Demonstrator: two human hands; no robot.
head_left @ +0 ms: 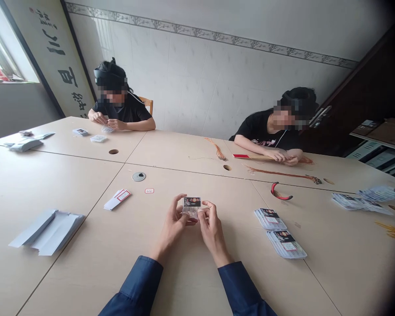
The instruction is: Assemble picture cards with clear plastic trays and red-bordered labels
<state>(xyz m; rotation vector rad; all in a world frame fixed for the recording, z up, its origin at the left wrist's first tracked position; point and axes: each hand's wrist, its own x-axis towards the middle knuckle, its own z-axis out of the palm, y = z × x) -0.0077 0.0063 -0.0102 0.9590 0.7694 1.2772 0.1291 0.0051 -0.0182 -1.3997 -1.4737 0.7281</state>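
Note:
Both my hands hold one small clear packet with a dark printed header card [191, 205] above the middle of the pale wooden table [125, 263]. My left hand [174, 224] pinches its left edge between thumb and fingers. My right hand [210, 224] pinches its right edge, fingers curled. Two fanned stacks of like packets [279, 231] lie on the table to my right. A small stack of white labels with red borders [117, 199] and one loose label [149, 190] lie in front of me to the left.
A pile of white paper strips [48, 230] lies at my left. Red-handled pliers [279, 193] and orange tassel cords [283, 174] lie to the right. Two other people sit at the far side, each handling small items. More packets [365, 199] are at far right.

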